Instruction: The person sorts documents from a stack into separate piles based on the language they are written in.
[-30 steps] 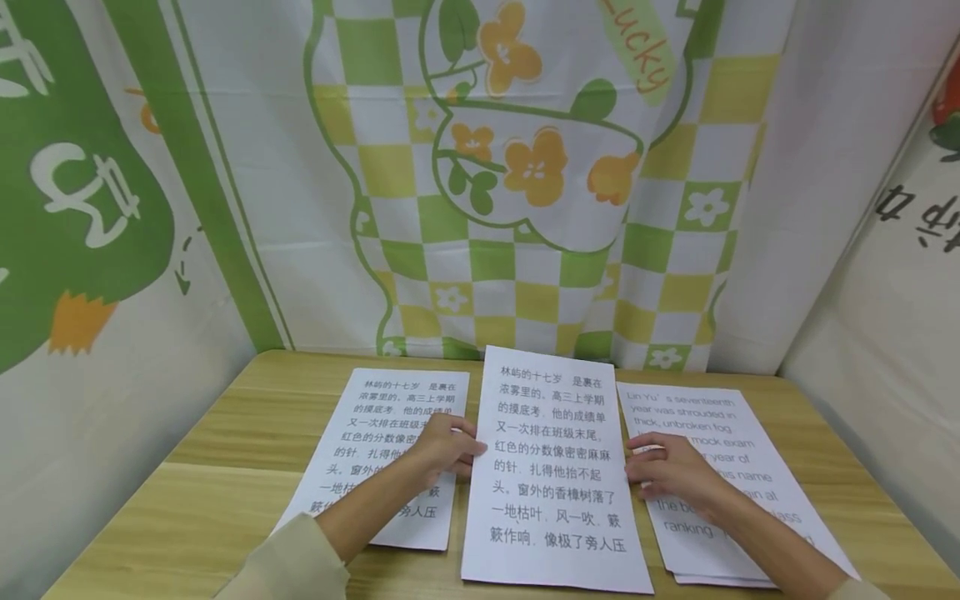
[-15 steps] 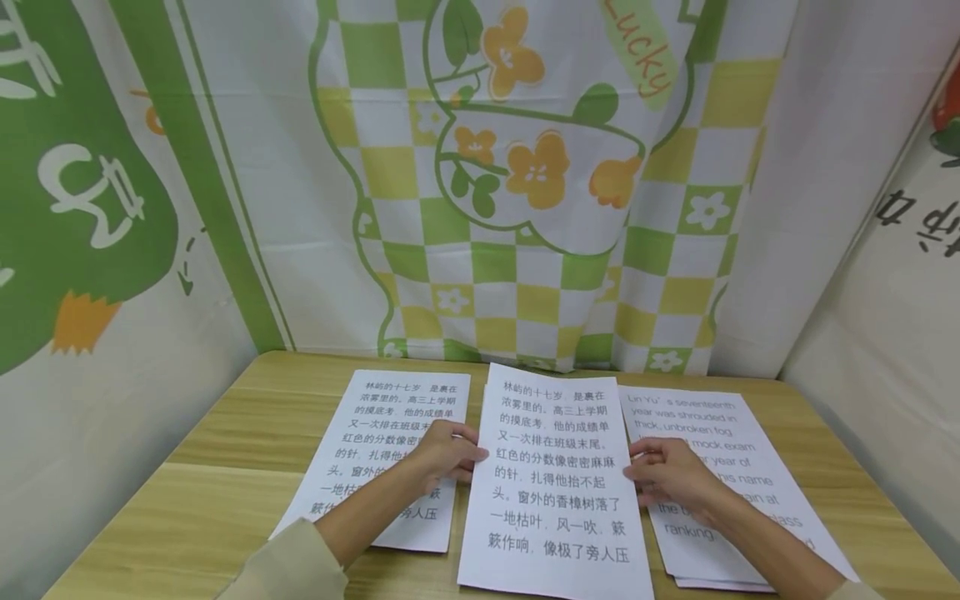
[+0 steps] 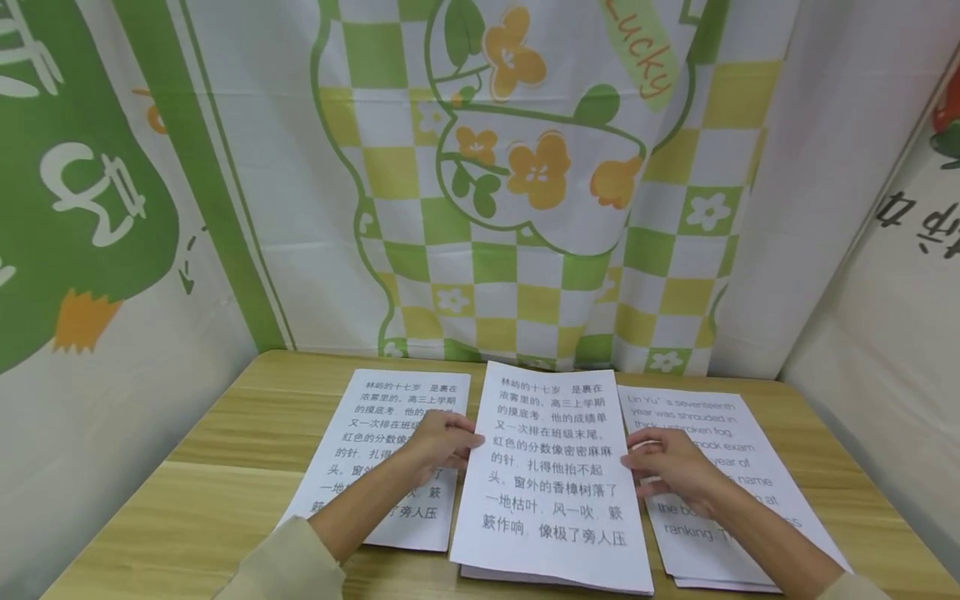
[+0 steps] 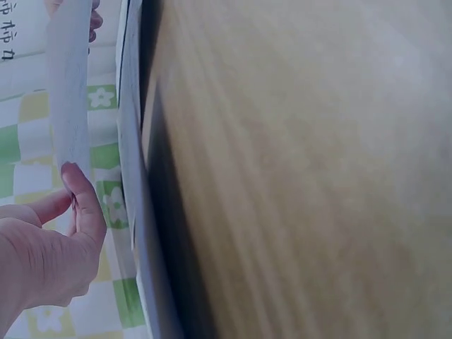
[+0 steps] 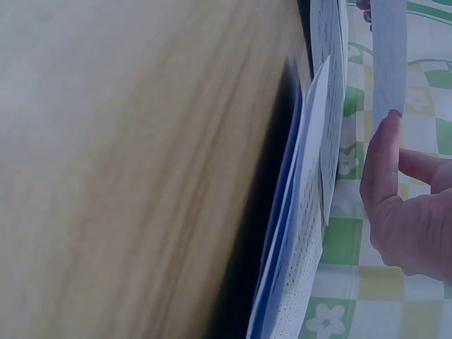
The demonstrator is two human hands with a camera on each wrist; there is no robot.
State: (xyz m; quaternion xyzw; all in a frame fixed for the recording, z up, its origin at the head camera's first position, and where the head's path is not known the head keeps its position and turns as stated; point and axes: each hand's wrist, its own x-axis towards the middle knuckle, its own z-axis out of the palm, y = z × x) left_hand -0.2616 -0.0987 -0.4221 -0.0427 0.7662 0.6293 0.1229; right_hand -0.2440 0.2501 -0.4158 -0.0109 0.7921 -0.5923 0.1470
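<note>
A white paper sheet (image 3: 551, 475) printed with large Chinese characters hangs tilted in the middle of the head view. My left hand (image 3: 442, 446) pinches its left edge, thumb against fingers. On the opposite edge my right hand (image 3: 675, 471) pinches it the same way. Both wrist views show the raised sheet (image 4: 68, 92) edge-on, apart from the papers lying on the table. Beneath its lower edge, more paper (image 3: 555, 581) peeks out; most of that lower paper is hidden. My left forearm crosses a Chinese-text stack, and my right hand is over an English-text stack.
The Chinese-text stack (image 3: 408, 396) lies at left on the wooden table (image 3: 202, 450). At right lies the English-text stack (image 3: 750, 533), its lower sheets slightly offset. A checkered, flowered curtain (image 3: 517, 283) hangs behind the table's far edge, with printed cloth walls at both sides.
The held sheet first came lower and nearer me, then rose slightly and shifted left. Paper beneath its bottom edge now shows. Both hands have kept their pinch and moved only a little.
</note>
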